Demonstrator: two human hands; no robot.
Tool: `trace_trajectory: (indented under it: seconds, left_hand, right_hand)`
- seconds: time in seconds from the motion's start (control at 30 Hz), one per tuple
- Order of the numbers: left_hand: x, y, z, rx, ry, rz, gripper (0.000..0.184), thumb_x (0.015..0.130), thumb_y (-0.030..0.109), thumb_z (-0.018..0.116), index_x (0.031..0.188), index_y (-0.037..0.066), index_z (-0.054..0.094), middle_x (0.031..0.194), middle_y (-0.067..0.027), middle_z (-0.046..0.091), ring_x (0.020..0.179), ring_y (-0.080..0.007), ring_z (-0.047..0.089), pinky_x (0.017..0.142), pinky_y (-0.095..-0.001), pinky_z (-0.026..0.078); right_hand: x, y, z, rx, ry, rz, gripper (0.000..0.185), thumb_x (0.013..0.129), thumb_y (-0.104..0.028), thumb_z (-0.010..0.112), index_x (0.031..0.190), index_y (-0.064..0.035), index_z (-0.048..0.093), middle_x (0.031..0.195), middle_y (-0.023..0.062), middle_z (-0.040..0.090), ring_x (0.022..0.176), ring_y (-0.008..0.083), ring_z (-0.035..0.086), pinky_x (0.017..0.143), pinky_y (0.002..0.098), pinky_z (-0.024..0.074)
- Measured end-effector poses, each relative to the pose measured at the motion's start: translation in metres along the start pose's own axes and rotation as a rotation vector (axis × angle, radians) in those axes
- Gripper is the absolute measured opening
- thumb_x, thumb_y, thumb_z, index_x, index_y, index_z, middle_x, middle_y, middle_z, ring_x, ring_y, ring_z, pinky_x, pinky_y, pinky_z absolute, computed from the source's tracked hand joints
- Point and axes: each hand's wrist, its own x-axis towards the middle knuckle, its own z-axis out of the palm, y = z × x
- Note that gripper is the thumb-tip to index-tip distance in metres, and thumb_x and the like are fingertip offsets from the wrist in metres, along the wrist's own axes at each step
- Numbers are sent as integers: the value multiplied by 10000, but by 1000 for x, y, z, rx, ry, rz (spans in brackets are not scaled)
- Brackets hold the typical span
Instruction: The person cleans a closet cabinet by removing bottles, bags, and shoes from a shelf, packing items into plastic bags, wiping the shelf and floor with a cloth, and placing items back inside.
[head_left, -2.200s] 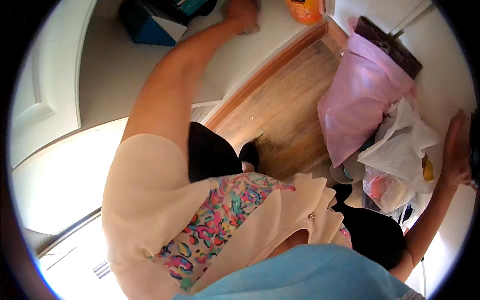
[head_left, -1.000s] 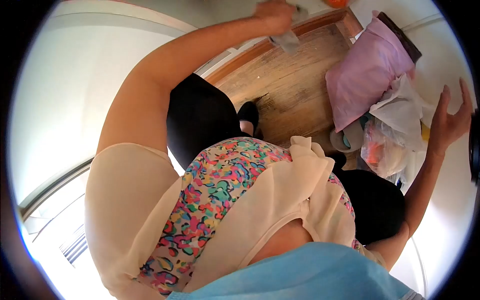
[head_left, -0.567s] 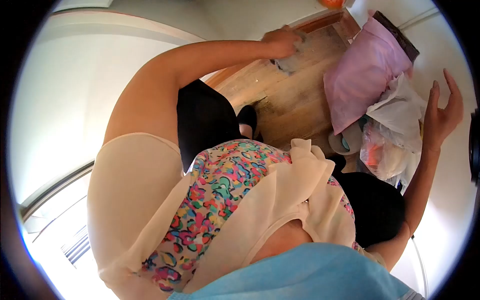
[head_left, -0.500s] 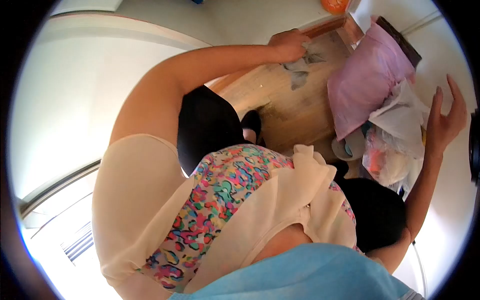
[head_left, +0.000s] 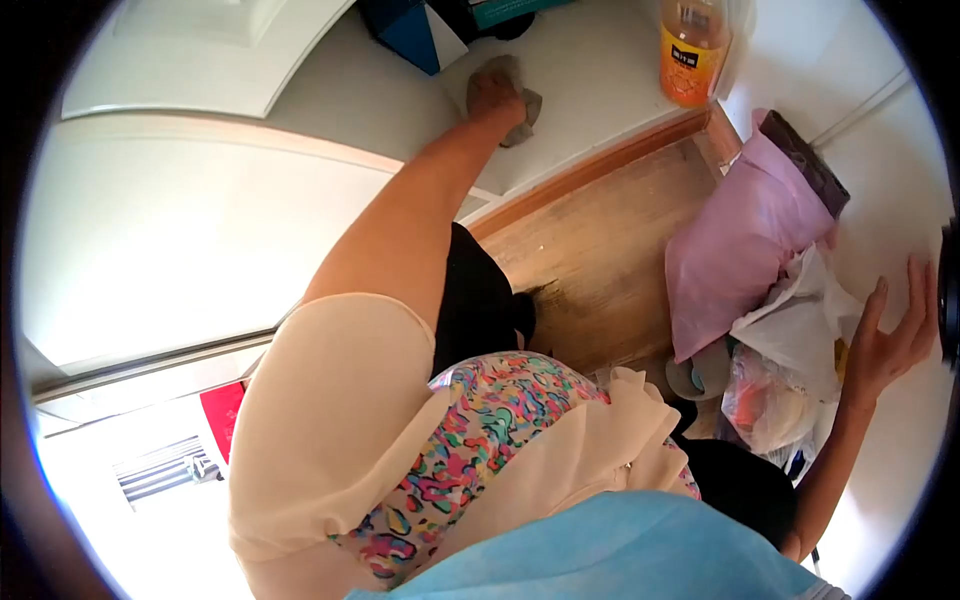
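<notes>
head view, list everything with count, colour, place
shelf: 1, white, top
bottle: 1, orange, on shelf
box: 1, blue-white, on shelf
teal item: 1, beside box
cloth: 1, grey, on shelf
floor: 1, brown, centre
pink bag: 1, right
brown item: 1, pink bag's end
white bag: 1, right
clear bag: 1, below white bag
slipper: at least 1, grey, beside clear bag
panel: 1, white, right
black item: 1, right edge
door: 1, white, upper left
red item: 1, lower left
mask: 1, blue, bottom
blouse: 1, cream and floral, lower centre
trousers: 1, black, centre
shoe: at least 1, black, centre
left hand: 1, bare, on cloth
right hand: 1, bare, by panel
</notes>
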Motion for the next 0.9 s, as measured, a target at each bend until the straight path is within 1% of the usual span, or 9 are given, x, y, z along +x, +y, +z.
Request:
trace_trajectory:
  seconds: [0.1,0.2,0.27,0.4,0.47,0.6,0.67,0.8,0.9]
  left_hand:
    - [10,15,-14,96,-200,-172,907,889,345,632,1562,21,117,1611,-230,131,1466,-400,210,1182,-431,277]
    - [59,-19,33,242,-184,-174,609,905,345,606,1402,16,480,1415,-155,517,1224,-276,551,1005,-364,471]
    - [73,-42,42,442,-82,-3,419,912,319,600,1183,1,631,1213,-144,650,1075,-244,623,907,-345,508]
    - [88,-61,43,512,-22,82,344,842,291,677,1084,52,730,1169,-126,679,1067,-334,633,911,-479,502]
    - [80,-46,5,184,-148,-52,377,859,274,643,1143,33,701,1201,-160,657,1069,-354,630,878,-478,522]
    - [159,-93,59,105,-122,-18,380,875,261,627,1153,8,680,1237,-188,634,1078,-350,628,889,-452,525]
    - [137,-67,31,352,-138,-27,393,920,277,587,1172,-19,641,1212,-196,645,1028,-308,650,862,-416,544]
    - [135,-70,28,201,-69,-62,494,906,291,609,1296,-9,568,1298,-207,598,1130,-322,610,917,-400,526]
    - [109,-71,10,307,-216,-12,537,939,329,572,1373,17,520,1376,-210,543,1178,-343,590,978,-421,499]
  right_hand:
    - [-4,2,3,2,-52,34,365,866,-60,709,1221,-58,626,1249,110,659,1184,310,602,981,409,478]
    - [-9,7,10,-14,-74,32,353,877,-83,693,1222,-67,626,1266,107,645,1195,307,592,989,410,467]
    - [-11,9,12,-29,-86,26,345,884,-98,682,1224,-73,626,1278,106,635,1202,305,586,994,411,459]
    - [-15,12,22,-58,-124,10,332,899,-128,661,1226,-84,625,1301,103,617,1216,301,572,1005,412,444]
    - [-15,10,28,-68,-133,0,326,906,-143,650,1227,-90,625,1312,101,608,1223,299,566,1010,413,436]
    - [-19,11,31,-109,-140,-12,316,921,-173,629,1229,-101,625,1335,98,589,1237,295,552,1021,414,421]
    - [-20,11,32,-123,-133,-21,312,929,-188,618,1230,-107,625,1347,97,580,1244,293,546,1027,415,414]
    - [-25,13,30,-164,-122,-43,307,943,-218,597,1232,-118,624,1370,94,561,1259,289,532,1038,416,399]
    - [-26,17,32,-206,-126,-80,304,955,-241,581,1234,-127,624,1387,91,547,1269,286,522,1046,417,388]
